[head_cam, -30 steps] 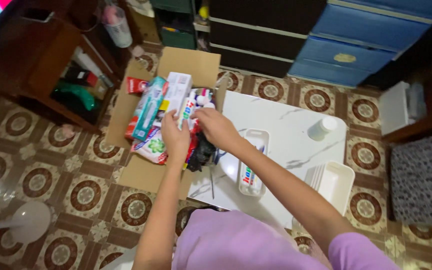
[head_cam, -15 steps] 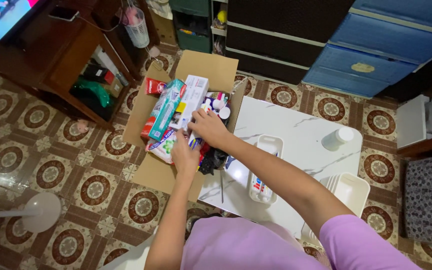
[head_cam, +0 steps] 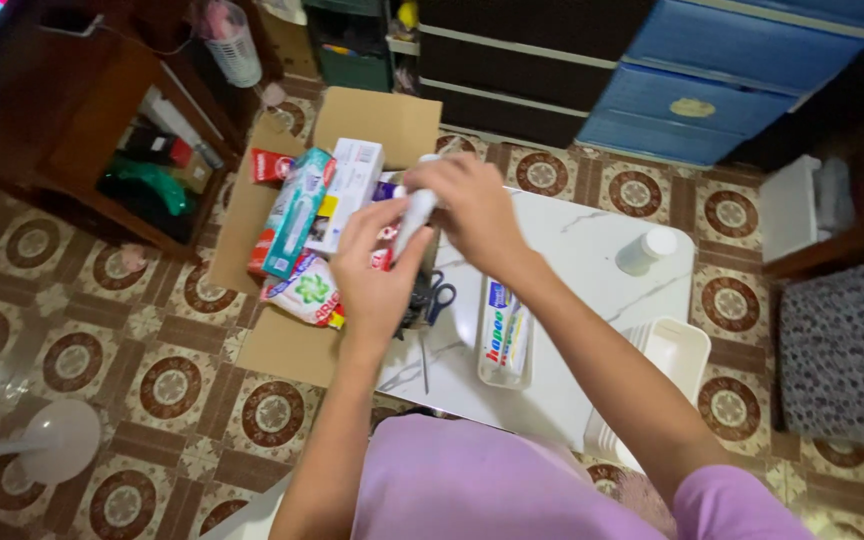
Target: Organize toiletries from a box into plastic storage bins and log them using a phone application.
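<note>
Tube lifted out of the box
Both hands have risen from the box (head_cam: 282, 350); right hand (head_cam: 472, 210) and left hand (head_cam: 377, 270) each close on a white tube (head_cam: 412, 215), now held above the table (head_cam: 592, 260) edge, near the tray (head_cam: 505, 335)

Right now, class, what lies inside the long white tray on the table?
Inside the long white tray lies a toothpaste tube, flat along its length. Whatever sits beneath the tube is covered. The right hand and left hand hold a white tube above the cardboard box.
</note>
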